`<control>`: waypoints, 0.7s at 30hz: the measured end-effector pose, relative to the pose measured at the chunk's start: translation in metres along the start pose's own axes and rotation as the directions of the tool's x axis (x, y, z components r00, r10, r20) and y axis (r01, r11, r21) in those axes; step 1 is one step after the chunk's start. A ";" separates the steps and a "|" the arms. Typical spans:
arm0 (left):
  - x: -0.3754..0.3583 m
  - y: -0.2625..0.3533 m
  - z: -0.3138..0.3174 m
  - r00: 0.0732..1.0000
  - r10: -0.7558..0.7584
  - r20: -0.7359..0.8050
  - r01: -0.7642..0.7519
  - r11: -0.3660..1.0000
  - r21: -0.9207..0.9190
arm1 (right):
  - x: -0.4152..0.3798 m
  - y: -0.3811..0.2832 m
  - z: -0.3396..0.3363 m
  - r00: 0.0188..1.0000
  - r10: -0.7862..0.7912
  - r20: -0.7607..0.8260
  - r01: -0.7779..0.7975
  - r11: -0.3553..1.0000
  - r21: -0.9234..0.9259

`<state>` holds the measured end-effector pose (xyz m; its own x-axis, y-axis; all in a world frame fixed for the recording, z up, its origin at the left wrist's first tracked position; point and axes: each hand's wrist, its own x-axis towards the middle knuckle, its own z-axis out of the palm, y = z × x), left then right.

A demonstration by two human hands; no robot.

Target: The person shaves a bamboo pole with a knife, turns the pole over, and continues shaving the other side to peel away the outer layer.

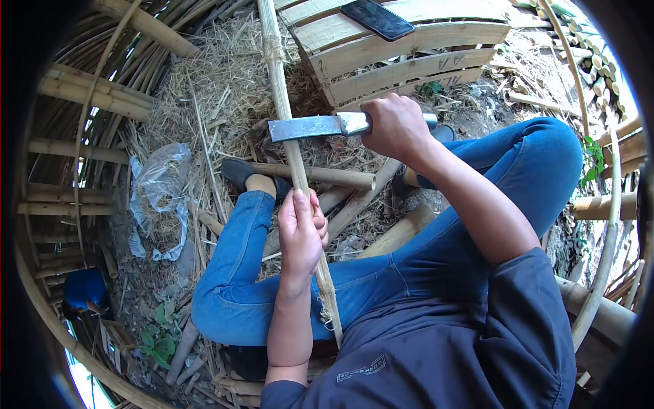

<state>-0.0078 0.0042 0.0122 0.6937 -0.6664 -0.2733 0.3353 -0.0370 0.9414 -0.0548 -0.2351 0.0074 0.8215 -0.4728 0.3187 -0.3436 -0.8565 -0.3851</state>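
Stick (294, 165) fills curled left hand (301, 228); right hand (397, 127) clenches bladed tool (308, 127)

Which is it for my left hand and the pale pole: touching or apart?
Touching. The head view shows the left hand closed around the pale pole, with no gap between them.

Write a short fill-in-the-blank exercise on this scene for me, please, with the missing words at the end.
1. The left hand grips the stick, while the other hand, the ____, holds the knife.
2. The phone lies on ____ of the crate.
3. The jeans are ____.
4. The plastic lies on the stick's ____ side in the picture.

Missing words: right; top; blue; left.
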 end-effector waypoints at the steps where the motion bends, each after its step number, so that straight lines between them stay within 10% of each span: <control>1: 0.001 0.000 0.000 1.000 -0.004 -0.011 0.004 1.000 -0.005 | 0.001 -0.002 -0.002 1.000 0.012 0.001 -0.012 1.000 -0.006; 21: 0.004 -0.005 0.003 0.999 -0.016 -0.048 0.019 0.998 0.061 | -0.020 -0.019 0.017 0.967 -0.148 0.208 0.137 0.988 0.069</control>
<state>-0.0087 -0.0006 0.0074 0.7182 -0.6291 -0.2974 0.3089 -0.0947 0.9464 -0.0571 -0.2052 -0.0064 0.9399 -0.2871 0.1850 -0.1958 -0.8967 -0.3971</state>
